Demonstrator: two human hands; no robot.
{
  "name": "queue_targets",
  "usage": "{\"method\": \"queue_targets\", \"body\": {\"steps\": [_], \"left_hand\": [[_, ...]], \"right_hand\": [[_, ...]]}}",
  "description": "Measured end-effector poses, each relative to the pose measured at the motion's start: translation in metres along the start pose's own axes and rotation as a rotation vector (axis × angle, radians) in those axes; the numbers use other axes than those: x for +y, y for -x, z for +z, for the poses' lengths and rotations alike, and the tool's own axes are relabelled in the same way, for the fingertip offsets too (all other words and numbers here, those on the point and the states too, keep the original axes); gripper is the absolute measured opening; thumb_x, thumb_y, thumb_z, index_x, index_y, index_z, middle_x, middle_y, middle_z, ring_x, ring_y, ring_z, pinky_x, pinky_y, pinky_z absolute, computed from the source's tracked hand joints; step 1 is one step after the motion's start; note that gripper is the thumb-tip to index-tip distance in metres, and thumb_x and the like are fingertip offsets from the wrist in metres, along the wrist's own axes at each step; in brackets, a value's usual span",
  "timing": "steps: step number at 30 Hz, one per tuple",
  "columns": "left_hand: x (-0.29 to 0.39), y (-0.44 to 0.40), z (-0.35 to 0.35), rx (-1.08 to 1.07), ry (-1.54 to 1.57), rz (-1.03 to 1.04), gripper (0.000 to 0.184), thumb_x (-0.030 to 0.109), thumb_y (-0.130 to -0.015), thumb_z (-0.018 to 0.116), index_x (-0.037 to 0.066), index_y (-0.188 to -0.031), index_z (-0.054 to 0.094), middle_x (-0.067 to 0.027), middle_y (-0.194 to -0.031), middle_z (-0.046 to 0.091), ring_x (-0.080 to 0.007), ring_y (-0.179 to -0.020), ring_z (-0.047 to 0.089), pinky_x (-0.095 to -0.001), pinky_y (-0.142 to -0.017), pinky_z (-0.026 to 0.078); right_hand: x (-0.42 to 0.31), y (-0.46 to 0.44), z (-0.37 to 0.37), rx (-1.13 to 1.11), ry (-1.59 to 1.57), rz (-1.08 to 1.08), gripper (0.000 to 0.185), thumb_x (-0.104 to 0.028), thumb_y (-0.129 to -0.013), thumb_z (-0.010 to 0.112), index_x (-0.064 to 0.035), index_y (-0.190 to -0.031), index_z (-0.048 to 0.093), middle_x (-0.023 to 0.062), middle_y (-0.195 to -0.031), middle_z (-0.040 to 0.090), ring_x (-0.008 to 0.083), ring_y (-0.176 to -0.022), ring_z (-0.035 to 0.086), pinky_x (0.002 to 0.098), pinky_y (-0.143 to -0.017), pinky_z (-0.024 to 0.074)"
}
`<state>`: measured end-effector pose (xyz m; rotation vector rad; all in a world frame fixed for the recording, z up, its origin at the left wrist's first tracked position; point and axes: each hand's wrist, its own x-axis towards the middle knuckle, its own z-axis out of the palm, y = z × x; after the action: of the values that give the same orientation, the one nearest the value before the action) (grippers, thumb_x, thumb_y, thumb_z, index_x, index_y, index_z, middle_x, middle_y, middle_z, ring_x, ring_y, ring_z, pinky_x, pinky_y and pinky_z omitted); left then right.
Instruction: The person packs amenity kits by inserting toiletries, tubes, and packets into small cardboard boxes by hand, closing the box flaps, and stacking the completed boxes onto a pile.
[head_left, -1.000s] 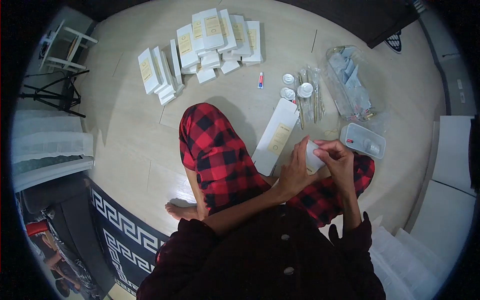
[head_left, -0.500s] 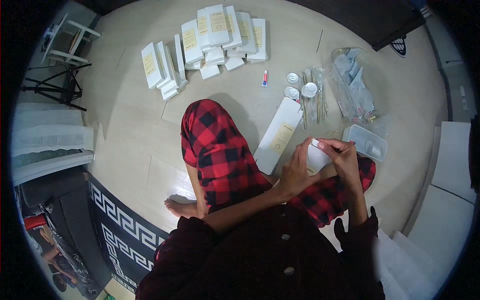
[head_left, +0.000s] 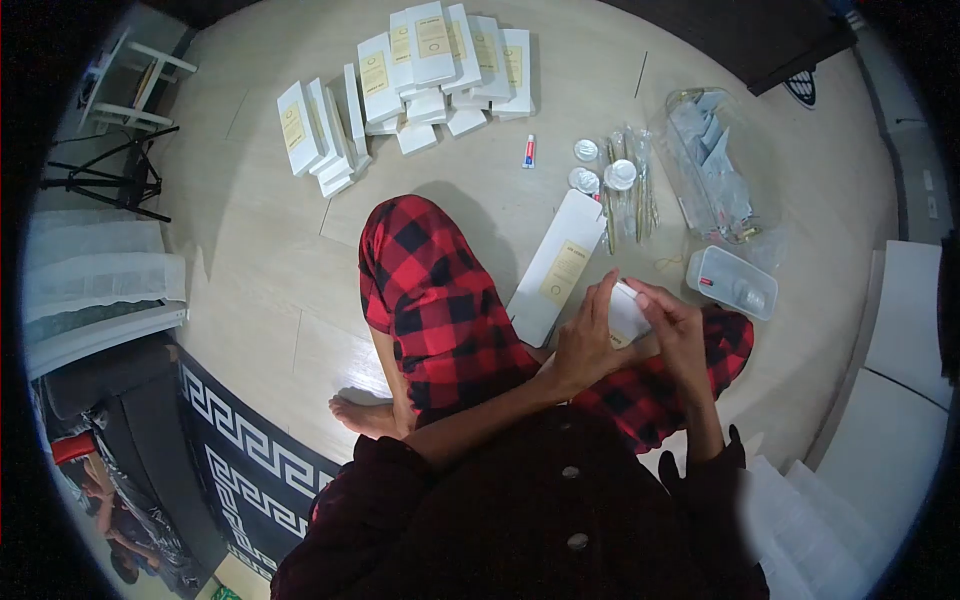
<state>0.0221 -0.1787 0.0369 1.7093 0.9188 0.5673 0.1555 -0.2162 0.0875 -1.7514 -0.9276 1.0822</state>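
Note:
Between my hands, above my right thigh, is a small white carton with a cream label at its lower end. My left hand wraps its left side, fingers pointing up along it. My right hand grips the upper right corner, thumb and fingertips at the carton's end. Much of the carton is hidden by my hands. Just left of them a long white box with a cream label lies on the floor.
Labelled white boxes are piled at the back. Nearby lie a small tube, round white packets and gold sticks in plastic. At right are a clear bin of packets and a small tub. Another person is at lower left.
My right fingers have shifted slightly at the carton's upper end, which now looks flatter and squarer. My left hand keeps its hold. The view has moved slightly.

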Motion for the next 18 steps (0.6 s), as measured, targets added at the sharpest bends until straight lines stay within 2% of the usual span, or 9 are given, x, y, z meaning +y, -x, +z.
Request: {"method": "queue_targets", "body": {"steps": [1, 3, 5, 7, 10, 12, 14, 16, 18], "left_hand": [[-0.001, 0.001, 0.000, 0.005, -0.019, 0.034, 0.100, 0.024, -0.059, 0.078, 0.002, -0.136, 0.019, -0.0222, -0.123, 0.041, -0.0391, -0.113, 0.045, -0.0436, -0.089, 0.043], [0.000, 0.001, 0.001, 0.013, -0.040, 0.071, 0.100, 0.023, -0.059, 0.078, 0.002, -0.136, 0.019, -0.0221, -0.122, 0.041, -0.0388, -0.112, 0.046, -0.0434, -0.088, 0.043], [0.001, 0.001, 0.001, 0.064, -0.065, 0.148, 0.099, 0.021, -0.059, 0.077, 0.005, -0.136, 0.019, -0.0203, -0.117, 0.043, -0.0387, -0.103, 0.051, -0.0432, -0.076, 0.050], [0.001, 0.001, 0.001, 0.059, -0.063, 0.158, 0.098, 0.021, -0.059, 0.077, 0.005, -0.136, 0.019, -0.0203, -0.117, 0.043, -0.0385, -0.103, 0.051, -0.0432, -0.075, 0.050], [-0.001, 0.001, 0.001, 0.046, -0.056, 0.151, 0.097, 0.021, -0.059, 0.076, 0.004, -0.136, 0.019, -0.0203, -0.117, 0.043, -0.0383, -0.102, 0.051, -0.0430, -0.075, 0.050], [0.001, -0.001, -0.001, 0.037, -0.047, 0.139, 0.097, 0.021, -0.060, 0.076, 0.004, -0.136, 0.019, -0.0203, -0.117, 0.043, -0.0383, -0.102, 0.051, -0.0428, -0.074, 0.050], [0.006, -0.002, -0.005, -0.016, 0.029, -0.015, 0.100, 0.023, -0.060, 0.079, 0.004, -0.137, 0.018, -0.0211, -0.119, 0.043, -0.0372, -0.109, 0.048, -0.0427, -0.086, 0.044], [0.003, -0.002, -0.004, 0.010, 0.043, 0.017, 0.100, 0.022, -0.060, 0.079, 0.004, -0.137, 0.018, -0.0211, -0.119, 0.043, -0.0372, -0.109, 0.048, -0.0427, -0.087, 0.044], [0.001, -0.002, -0.003, 0.036, 0.058, 0.047, 0.100, 0.022, -0.059, 0.078, 0.004, -0.137, 0.018, -0.0210, -0.119, 0.042, -0.0372, -0.109, 0.048, -0.0428, -0.087, 0.044]], "right_hand": [[-0.002, -0.001, -0.005, -0.001, -0.001, 0.003, 0.026, -0.013, -0.087, 0.058, -0.0002, -0.109, 0.062, 0.0104, -0.100, 0.065, 0.0140, -0.088, 0.059, 0.0264, -0.082, 0.0448], [-0.007, -0.004, -0.013, -0.105, -0.165, 0.188, 0.025, -0.013, -0.087, 0.058, -0.0017, -0.108, 0.063, 0.0057, -0.098, 0.066, 0.0094, -0.088, 0.057, 0.0245, -0.082, 0.0443], [-0.007, -0.009, -0.018, -0.129, -0.175, 0.207, 0.024, -0.013, -0.087, 0.059, -0.0019, -0.107, 0.064, 0.0054, -0.097, 0.066, 0.0086, -0.087, 0.057, 0.0241, -0.081, 0.0443], [-0.007, -0.011, -0.021, -0.150, -0.184, 0.228, 0.023, -0.012, -0.086, 0.059, -0.0022, -0.106, 0.065, 0.0051, -0.095, 0.066, 0.0078, -0.086, 0.057, 0.0236, -0.080, 0.0443], [-0.007, -0.011, -0.020, -0.170, -0.111, 0.184, 0.022, -0.011, -0.086, 0.059, -0.0016, -0.105, 0.065, 0.0055, -0.096, 0.066, 0.0085, -0.085, 0.058, 0.0239, -0.080, 0.0446], [-0.005, -0.009, -0.014, -0.080, 0.090, 0.054, 0.022, -0.011, -0.086, 0.060, -0.0014, -0.104, 0.065, 0.0057, -0.097, 0.066, 0.0093, -0.085, 0.058, 0.0244, -0.079, 0.0453], [-0.001, -0.003, -0.003, -0.012, 0.098, -0.018, 0.022, -0.011, -0.086, 0.059, -0.0009, -0.104, 0.065, 0.0058, -0.097, 0.066, 0.0095, -0.085, 0.058, 0.0246, -0.079, 0.0455], [0.001, -0.002, 0.000, 0.048, 0.100, -0.090, 0.022, -0.011, -0.086, 0.059, -0.0005, -0.104, 0.065, 0.0059, -0.097, 0.066, 0.0097, -0.085, 0.059, 0.0248, -0.079, 0.0458], [0.002, -0.002, -0.005, -0.002, -0.380, 0.175, 0.022, -0.012, -0.087, 0.059, 0.0002, -0.104, 0.065, 0.0061, -0.097, 0.066, 0.0095, -0.085, 0.058, 0.0246, -0.078, 0.0460]]}}
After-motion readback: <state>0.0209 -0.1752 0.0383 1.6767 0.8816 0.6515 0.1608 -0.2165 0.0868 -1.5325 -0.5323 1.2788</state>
